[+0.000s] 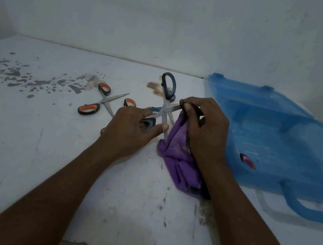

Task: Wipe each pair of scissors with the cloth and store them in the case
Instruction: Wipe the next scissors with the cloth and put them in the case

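The left hand (131,126) hides most of one orange-handled scissors (130,102). A blade tip of the held scissors (164,111) vanishes into the purple cloth (179,162) under the right hand (204,130). The blue case (285,122) is cut off at right; inside, only a red handle (247,161) shows.

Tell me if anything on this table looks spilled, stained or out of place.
Dark splatter marks cover the far left of the table, like a spill. A brownish stain lies behind the held scissors. Nothing looks broken.
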